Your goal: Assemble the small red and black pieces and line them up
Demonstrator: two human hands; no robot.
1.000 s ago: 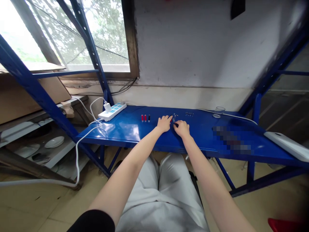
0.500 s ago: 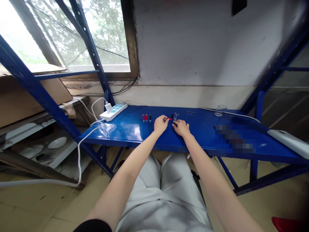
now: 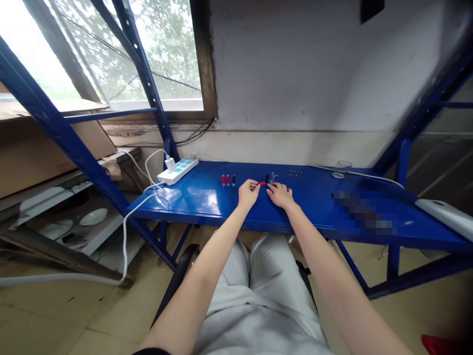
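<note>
At the far left of the blue shelf (image 3: 207, 204), a white power strip (image 3: 176, 170) lies with a plug in it and a white cable (image 3: 123, 231) drops over the edge. Right of it, three small caps (image 3: 228, 180), two red and one black, stand upright in a row at about 10 o'clock from the left hand (image 3: 248, 193). The left hand rests on the shelf with thumb and forefinger pinched on a small red piece (image 3: 261, 183). The piece's long axis lies nearly level, its free end pointing to 3 o'clock, toward the right hand (image 3: 281, 195). The hands are close together but not touching. The red piece sits between them, so either hand is near it, though only the left grips it. The right hand lies palm down, fingertips just short of a small black piece (image 3: 267, 178) and a clear one (image 3: 272, 176) at its 11 o'clock. I cannot tell whether it grips anything. Farther right are tiny dark parts (image 3: 295, 173) and a glass (image 3: 341, 169).
</note>
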